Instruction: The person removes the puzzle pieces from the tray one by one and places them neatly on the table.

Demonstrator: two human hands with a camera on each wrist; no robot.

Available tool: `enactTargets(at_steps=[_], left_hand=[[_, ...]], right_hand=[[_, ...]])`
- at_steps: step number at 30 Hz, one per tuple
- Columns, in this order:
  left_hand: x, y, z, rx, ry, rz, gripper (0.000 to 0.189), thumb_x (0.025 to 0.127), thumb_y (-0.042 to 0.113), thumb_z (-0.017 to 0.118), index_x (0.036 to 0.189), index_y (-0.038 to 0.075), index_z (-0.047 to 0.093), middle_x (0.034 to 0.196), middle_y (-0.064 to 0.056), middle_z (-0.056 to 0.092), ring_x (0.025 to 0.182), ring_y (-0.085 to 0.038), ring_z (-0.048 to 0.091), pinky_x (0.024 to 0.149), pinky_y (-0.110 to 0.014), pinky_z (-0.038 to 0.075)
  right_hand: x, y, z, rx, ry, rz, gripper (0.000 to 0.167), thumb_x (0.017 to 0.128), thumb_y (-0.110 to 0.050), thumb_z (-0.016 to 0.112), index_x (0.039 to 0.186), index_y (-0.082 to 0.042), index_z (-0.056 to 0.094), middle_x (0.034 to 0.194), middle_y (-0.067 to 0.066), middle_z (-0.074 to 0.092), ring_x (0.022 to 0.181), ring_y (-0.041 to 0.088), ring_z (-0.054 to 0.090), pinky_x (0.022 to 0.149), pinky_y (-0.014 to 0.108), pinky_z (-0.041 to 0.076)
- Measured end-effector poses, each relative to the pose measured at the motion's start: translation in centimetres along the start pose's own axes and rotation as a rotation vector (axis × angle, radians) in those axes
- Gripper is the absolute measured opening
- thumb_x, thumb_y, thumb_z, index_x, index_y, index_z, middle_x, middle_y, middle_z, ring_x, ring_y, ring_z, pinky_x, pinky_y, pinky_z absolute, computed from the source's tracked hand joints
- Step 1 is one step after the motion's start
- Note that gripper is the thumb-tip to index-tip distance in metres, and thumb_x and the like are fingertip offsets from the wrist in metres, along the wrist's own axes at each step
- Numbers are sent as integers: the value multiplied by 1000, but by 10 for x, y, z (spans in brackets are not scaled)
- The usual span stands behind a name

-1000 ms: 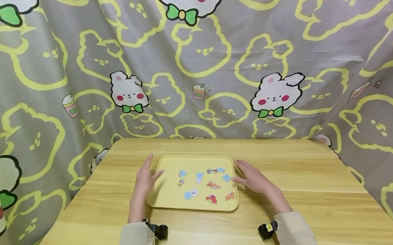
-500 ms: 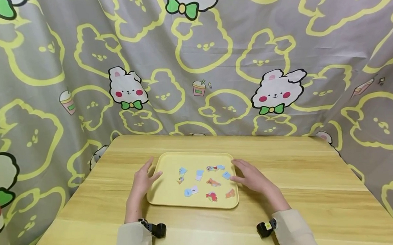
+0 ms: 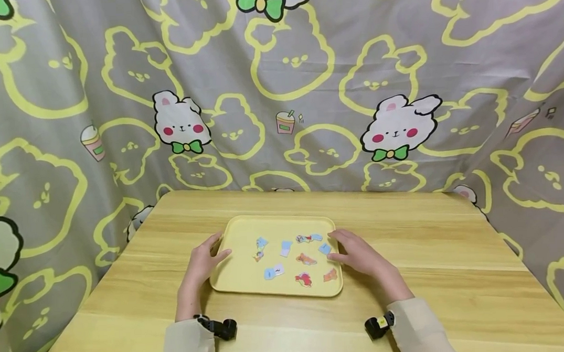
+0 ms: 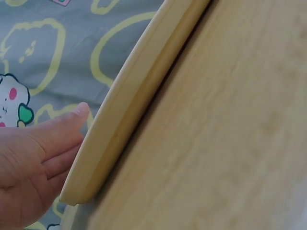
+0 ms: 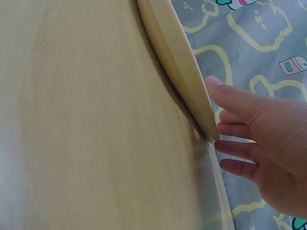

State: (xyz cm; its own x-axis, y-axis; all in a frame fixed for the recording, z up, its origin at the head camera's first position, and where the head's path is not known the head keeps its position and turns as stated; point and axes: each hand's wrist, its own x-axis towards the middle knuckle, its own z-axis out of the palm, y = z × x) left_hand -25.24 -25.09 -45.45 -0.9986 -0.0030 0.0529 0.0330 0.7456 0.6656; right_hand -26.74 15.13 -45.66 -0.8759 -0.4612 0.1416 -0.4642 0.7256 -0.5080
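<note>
A pale yellow tray (image 3: 239, 283) lies on the wooden table, with several small flat cutout pieces scattered over it. Blue-and-white pieces (image 3: 273, 272) sit near the middle, a red one (image 3: 303, 279) toward the front, and orange-brown ones (image 3: 306, 258) to the right. My left hand (image 3: 203, 262) is at the tray's left edge, its thumb extended at the rim and its other fingers along the outside. At the opposite edge is my right hand (image 3: 361, 254), fingers extended, thumb over the rim close to a blue piece (image 3: 325, 248). Both wrist views show the hands beside the tray's rim.
The wooden table (image 3: 432, 253) extends around the tray. Behind it and at both sides hangs a grey curtain (image 3: 239, 57) with yellow outlines and white rabbits. Black wrist cameras (image 3: 226, 329) are strapped at both cuffs.
Both hands have come slightly lower and nearer along the tray's sides, with the right fingertips now over its edge. The head view has tilted down a little. The pieces keep their places.
</note>
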Motion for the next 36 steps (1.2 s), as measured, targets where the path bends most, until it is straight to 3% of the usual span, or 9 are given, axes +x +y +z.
enactTargets(at_steps=[8, 22, 36], left_hand=[[-1, -3, 1, 4, -5, -4, 60, 94, 21, 66, 145, 0, 43, 146, -26, 47, 136, -47, 42, 114, -57, 37], [0, -10, 2, -9, -33, -40, 59, 94, 23, 65, 147, 5, 44, 150, -25, 43, 140, -46, 37, 116, -58, 33], [2, -19, 6, -52, 10, 2, 56, 92, 17, 68, 143, 4, 49, 142, -22, 53, 132, -40, 50, 111, -52, 43]], right_hand=[[4, 1, 6, -20, -15, 8, 58, 91, -29, 68, 137, 2, 52, 142, 26, 51, 133, 44, 47, 113, 57, 38], [7, 1, 12, -139, 73, -104, 45, 88, -25, 72, 123, 1, 64, 115, 15, 62, 105, 31, 61, 95, 50, 51], [11, 0, 17, -193, 137, -98, 34, 86, -24, 74, 112, -2, 71, 104, 10, 64, 95, 26, 62, 81, 46, 52]])
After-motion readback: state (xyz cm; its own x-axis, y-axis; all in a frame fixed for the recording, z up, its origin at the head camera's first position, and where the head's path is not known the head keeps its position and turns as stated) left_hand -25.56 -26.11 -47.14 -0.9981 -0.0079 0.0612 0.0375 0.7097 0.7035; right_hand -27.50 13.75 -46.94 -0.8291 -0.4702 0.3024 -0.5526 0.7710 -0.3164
